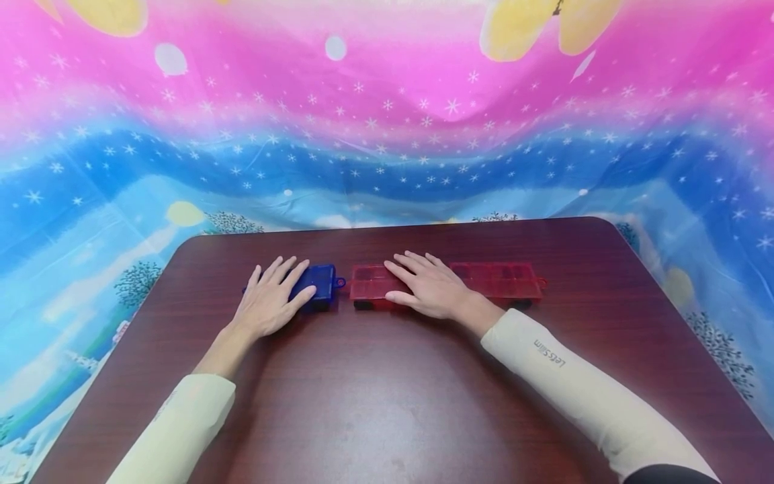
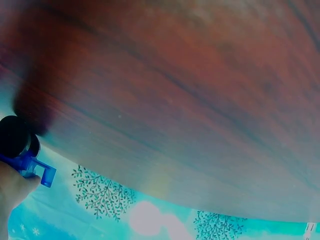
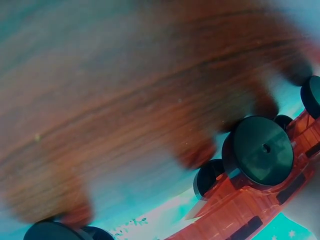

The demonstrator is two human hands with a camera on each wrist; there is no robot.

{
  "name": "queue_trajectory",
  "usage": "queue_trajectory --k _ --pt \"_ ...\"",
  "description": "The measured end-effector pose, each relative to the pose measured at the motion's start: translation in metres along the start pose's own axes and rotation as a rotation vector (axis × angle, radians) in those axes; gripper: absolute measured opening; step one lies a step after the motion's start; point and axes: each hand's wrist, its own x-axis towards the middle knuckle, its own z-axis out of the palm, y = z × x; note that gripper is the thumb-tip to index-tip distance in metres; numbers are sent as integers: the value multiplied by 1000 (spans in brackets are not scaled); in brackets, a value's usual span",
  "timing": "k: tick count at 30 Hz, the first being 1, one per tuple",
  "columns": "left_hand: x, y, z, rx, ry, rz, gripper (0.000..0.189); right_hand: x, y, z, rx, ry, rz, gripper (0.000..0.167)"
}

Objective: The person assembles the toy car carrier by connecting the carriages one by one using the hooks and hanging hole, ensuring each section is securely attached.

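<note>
A see-through blue toy train car (image 1: 322, 286) stands on the table, partly covered by my left hand (image 1: 269, 302), whose fingers lie spread over its top. In the left wrist view its black wheel (image 2: 14, 136) and blue coupling loop (image 2: 47, 175) show beside a fingertip. To the right is a line of see-through red toy train cars (image 1: 496, 281), on black wheels (image 3: 264, 150). My right hand (image 1: 431, 289) rests on them with fingers stretched out, hiding the middle of the line. The blue car's loop comes right up to the red line's left end.
The dark wooden table (image 1: 375, 390) has a rounded back edge close behind the cars. A pink and blue cloth (image 1: 387, 148) with snowflakes hangs around its far side and both sides.
</note>
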Motion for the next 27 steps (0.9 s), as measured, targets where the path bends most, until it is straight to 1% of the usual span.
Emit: queue_trajectory --k 12,20,27 --pt "0 2 -1 12 -11 -6 77 -2 2 -1 8 -7 4 80" --pt "-1 2 -1 17 -18 -14 78 -2 1 -2 7 -11 1 79" --pt "0 3 -1 20 -10 -9 79 -2 1 -3 8 -16 1 80"
